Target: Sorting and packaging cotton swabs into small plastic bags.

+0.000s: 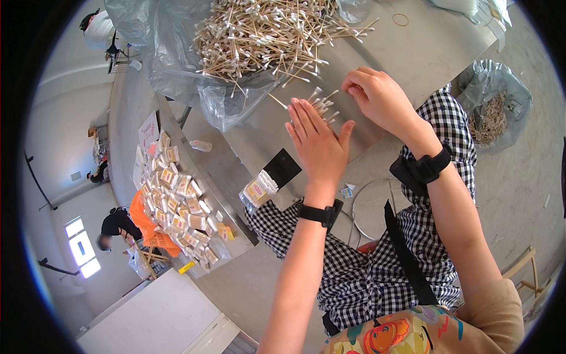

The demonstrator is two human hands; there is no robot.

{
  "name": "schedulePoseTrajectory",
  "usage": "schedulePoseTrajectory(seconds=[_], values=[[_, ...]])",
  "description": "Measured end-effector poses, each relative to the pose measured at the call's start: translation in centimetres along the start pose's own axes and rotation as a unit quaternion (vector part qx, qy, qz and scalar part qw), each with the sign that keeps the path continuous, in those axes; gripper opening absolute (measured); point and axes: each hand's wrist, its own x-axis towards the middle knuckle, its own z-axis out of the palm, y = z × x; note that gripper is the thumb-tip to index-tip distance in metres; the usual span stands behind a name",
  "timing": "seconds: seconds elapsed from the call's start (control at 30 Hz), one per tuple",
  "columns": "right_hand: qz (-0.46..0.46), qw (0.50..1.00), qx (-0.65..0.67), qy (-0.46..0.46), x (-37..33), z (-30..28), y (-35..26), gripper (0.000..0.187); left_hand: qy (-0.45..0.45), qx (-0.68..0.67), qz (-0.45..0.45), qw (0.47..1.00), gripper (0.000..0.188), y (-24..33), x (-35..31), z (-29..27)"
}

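Note:
A small bunch of cotton swabs (324,106) lies on the metal table, white tips spread toward my right hand. My left hand (318,138) rests flat against the bunch's left side, fingers straight and thumb out, partly hiding it. Just to the right, my right hand (380,97) is raised with its fingers curled in toward the thumb. Whatever its fingertips may hold cannot be made out. Beyond both hands sits a large heap of loose cotton swabs (259,38) on a clear plastic bag (224,106). One stray swab (278,101) points at my left fingertips.
A pack of swabs (259,189) lies by a black flat piece (283,168) at the table's near edge. Many packed swabs (183,206) cover a table at left. A rubber band (400,20) lies far right. A lined bin (495,112) holds swabs. Another person (118,224) is at far left.

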Motion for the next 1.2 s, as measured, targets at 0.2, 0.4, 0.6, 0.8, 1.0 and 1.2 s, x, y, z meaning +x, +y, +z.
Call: schedulePoseTrajectory(seconds=[0.2, 0.4, 0.6, 0.8, 1.0, 1.2], values=[[-0.004, 1.0, -0.01, 0.003, -0.2, -0.5, 0.2, 0.01, -0.048, -0.025, -0.007, 0.998, 0.094, 2.6, -4.7, -0.7], [-0.003, 1.0, 0.007, 0.003, -0.1, 0.0, -0.2, 0.011, -0.05, -0.029, -0.01, 0.998, 0.094, 1.5, -3.3, -0.8], [0.003, 0.999, 0.034, 0.019, -0.1, 0.2, 0.0, 0.01, -0.019, -0.043, 0.005, 0.999, 0.096, 0.2, 0.4, -1.5], [0.05, 0.987, 0.147, 0.048, -0.4, 0.6, -1.3, 0.013, -0.075, -0.099, 0.012, 0.992, 0.084, -0.4, -0.4, -2.8], [0.154, 0.907, 0.374, 0.119, -0.9, 1.4, -2.3, 0.025, 0.051, -0.343, -0.072, 0.935, 0.073, -1.9, -2.3, -2.9], [0.163, 0.862, 0.441, 0.19, -1.9, 4.4, -2.8, 0.039, 0.167, -0.592, -0.216, 0.758, 0.078, -3.6, -1.7, -2.3]])
